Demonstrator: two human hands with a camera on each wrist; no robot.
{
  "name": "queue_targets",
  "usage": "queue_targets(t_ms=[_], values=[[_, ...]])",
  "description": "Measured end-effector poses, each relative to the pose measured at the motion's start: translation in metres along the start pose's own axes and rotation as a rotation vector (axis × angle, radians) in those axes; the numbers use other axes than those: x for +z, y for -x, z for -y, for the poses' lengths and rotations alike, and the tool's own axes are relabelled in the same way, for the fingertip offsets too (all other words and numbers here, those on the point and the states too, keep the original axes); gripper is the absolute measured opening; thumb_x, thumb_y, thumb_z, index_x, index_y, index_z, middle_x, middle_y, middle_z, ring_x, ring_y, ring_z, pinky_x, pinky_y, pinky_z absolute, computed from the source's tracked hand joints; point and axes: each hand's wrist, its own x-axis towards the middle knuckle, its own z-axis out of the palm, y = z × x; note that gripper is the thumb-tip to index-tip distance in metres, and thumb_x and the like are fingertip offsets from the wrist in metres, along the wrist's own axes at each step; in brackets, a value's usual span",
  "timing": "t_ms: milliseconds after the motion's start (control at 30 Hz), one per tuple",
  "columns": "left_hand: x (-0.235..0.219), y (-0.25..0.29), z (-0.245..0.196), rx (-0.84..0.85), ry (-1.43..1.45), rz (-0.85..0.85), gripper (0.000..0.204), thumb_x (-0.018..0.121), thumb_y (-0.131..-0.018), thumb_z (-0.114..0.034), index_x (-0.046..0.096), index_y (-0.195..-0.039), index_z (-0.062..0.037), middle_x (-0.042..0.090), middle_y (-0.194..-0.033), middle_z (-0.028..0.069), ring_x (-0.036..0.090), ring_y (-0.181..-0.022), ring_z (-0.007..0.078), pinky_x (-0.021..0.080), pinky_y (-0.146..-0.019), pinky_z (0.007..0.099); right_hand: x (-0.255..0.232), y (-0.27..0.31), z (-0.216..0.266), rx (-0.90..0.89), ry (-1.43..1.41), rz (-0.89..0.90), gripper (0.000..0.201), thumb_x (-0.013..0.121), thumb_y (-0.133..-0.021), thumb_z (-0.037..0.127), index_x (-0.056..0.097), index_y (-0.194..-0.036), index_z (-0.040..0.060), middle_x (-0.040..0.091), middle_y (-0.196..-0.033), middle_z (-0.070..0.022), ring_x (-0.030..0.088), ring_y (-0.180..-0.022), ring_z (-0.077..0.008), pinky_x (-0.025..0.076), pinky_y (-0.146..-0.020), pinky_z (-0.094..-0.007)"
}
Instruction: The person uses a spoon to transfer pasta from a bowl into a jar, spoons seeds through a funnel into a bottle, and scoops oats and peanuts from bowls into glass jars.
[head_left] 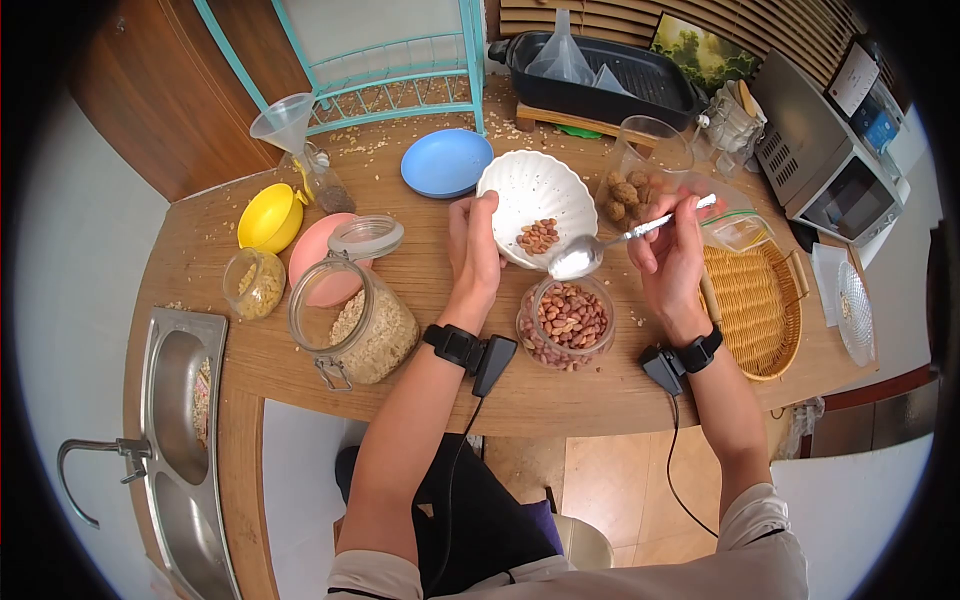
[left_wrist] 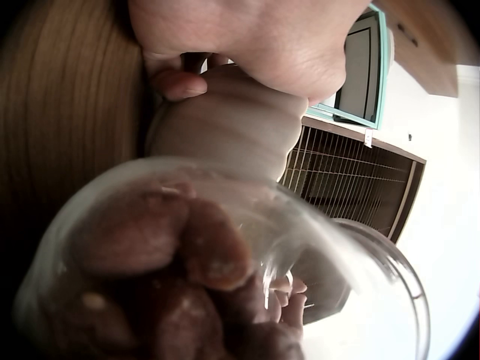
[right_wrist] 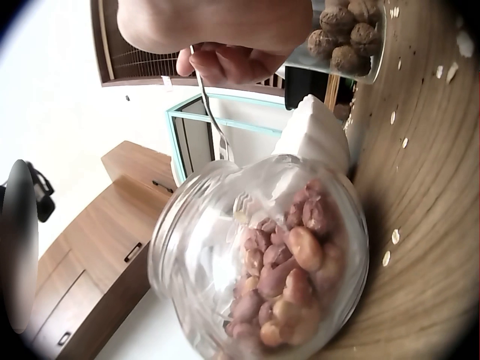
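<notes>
My left hand (head_left: 477, 250) grips the left side of a white fluted bowl (head_left: 540, 190), thumb at its rim; some peanuts (head_left: 538, 236) lie inside. In my right hand (head_left: 670, 255) a metal spoon (head_left: 575, 258) is pinched by its handle, its bowl over the gap between the white bowl's front rim and an open glass jar of peanuts (head_left: 567, 322). In the left wrist view, fingers of the left hand (left_wrist: 240, 37) lie against the bowl (left_wrist: 225, 124). The right wrist view shows the right hand (right_wrist: 217, 34) holding the spoon handle (right_wrist: 206, 101) above the jar (right_wrist: 277, 262).
To the left stand an oat jar (head_left: 375, 335), a pink plate (head_left: 315, 255), a yellow bowl (head_left: 268, 218) and a small jar (head_left: 254, 284). A blue plate (head_left: 446, 162) lies behind. At right are a walnut jar (head_left: 625, 190), a wicker basket (head_left: 755, 310) and a microwave (head_left: 825, 150).
</notes>
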Motion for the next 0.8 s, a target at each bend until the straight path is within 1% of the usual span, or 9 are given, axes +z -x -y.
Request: queue_targets(t_ms=[33,100,133,200,233,333,433,567,800], values=[[-0.001,0.0,0.0,-0.015,0.018,0.021,0.059,0.057,-0.087,-0.049,0.047,-0.114,0.0019,0.056,-0.088,0.0099,0.052,-0.063,0.0111,0.039,-0.047,0.0248,0.001,0.0,0.0,0.0,0.0,0.0,0.049,0.035,-0.105,0.05,0.055,-0.089,0.0077,0.047,-0.068,0.0,0.037,-0.045,-0.0082,0.027,-0.041,-0.0224],[-0.002,-0.001,0.0,-0.02,0.02,0.032,0.058,0.057,-0.087,-0.049,0.047,-0.114,0.0017,0.056,-0.088,0.0098,0.052,-0.063,0.011,0.039,-0.047,0.0248,0.004,0.001,0.001,-0.042,0.211,-0.11,0.048,0.038,-0.105,0.048,0.058,-0.097,0.0061,0.052,-0.073,-0.0002,0.04,-0.046,-0.0064,0.029,-0.041,-0.0209],[-0.002,0.0,-0.001,-0.026,0.022,0.043,0.058,0.057,-0.087,-0.049,0.047,-0.114,0.0014,0.056,-0.088,0.0097,0.052,-0.063,0.0109,0.039,-0.047,0.0247,0.004,0.002,0.0,-0.042,0.211,-0.111,0.048,0.038,-0.105,0.048,0.058,-0.097,0.0061,0.052,-0.073,-0.0002,0.04,-0.046,-0.0064,0.029,-0.041,-0.0209],[-0.001,0.001,-0.002,-0.026,0.02,0.033,0.057,0.057,-0.088,-0.049,0.048,-0.113,0.0012,0.056,-0.088,0.0095,0.052,-0.063,0.0108,0.039,-0.047,0.0247,0.005,0.003,-0.003,-0.146,0.545,-0.078,0.045,0.04,-0.105,0.045,0.061,-0.104,0.0045,0.055,-0.079,-0.0002,0.043,-0.048,-0.0042,0.031,-0.042,-0.0194],[0.0,0.002,-0.003,-0.026,0.017,0.022,0.056,0.057,-0.088,-0.049,0.048,-0.113,0.0009,0.056,-0.088,0.0093,0.052,-0.064,0.0107,0.039,-0.046,0.0246,0.006,0.004,-0.004,-0.137,0.559,-0.046,0.043,0.041,-0.106,0.04,0.062,-0.107,0.0026,0.056,-0.084,-0.0006,0.044,-0.051,-0.0029,0.034,-0.044,-0.0185],[0.0,0.002,-0.003,-0.028,0.022,0.027,0.056,0.057,-0.088,-0.049,0.048,-0.113,0.0006,0.056,-0.087,0.0092,0.052,-0.063,0.0106,0.039,-0.046,0.0245,0.009,0.004,-0.006,-0.098,0.633,0.015,0.043,0.042,-0.106,0.038,0.063,-0.108,0.0008,0.057,-0.087,-0.0021,0.045,-0.052,-0.0032,0.035,-0.046,-0.0181],[-0.001,0.001,-0.002,-0.031,0.033,0.037,0.055,0.057,-0.088,-0.048,0.047,-0.112,0.0003,0.056,-0.087,0.009,0.052,-0.063,0.0107,0.039,-0.046,0.0245,0.013,0.002,-0.003,-0.041,0.694,0.013,0.043,0.043,-0.106,0.037,0.065,-0.107,0.0,0.059,-0.091,-0.0031,0.046,-0.053,-0.0035,0.037,-0.048,-0.018],[-0.001,0.001,-0.003,-0.038,0.033,0.035,0.056,0.057,-0.088,-0.049,0.047,-0.113,0.0002,0.056,-0.088,0.009,0.052,-0.064,0.0107,0.039,-0.046,0.0247,0.008,0.0,-0.007,-0.011,0.732,0.048,0.043,0.044,-0.106,0.037,0.067,-0.104,0.0004,0.059,-0.092,-0.0033,0.047,-0.054,-0.0041,0.038,-0.048,-0.0189],[0.0,0.002,-0.004,-0.038,0.014,0.027,0.057,0.057,-0.087,-0.049,0.047,-0.113,0.0009,0.057,-0.088,0.0098,0.053,-0.065,0.0112,0.04,-0.047,0.0258,0.005,-0.001,-0.007,0.058,0.705,0.017,0.042,0.044,-0.105,0.038,0.067,-0.098,0.0027,0.059,-0.088,-0.0016,0.047,-0.052,-0.0044,0.037,-0.047,-0.0196]])
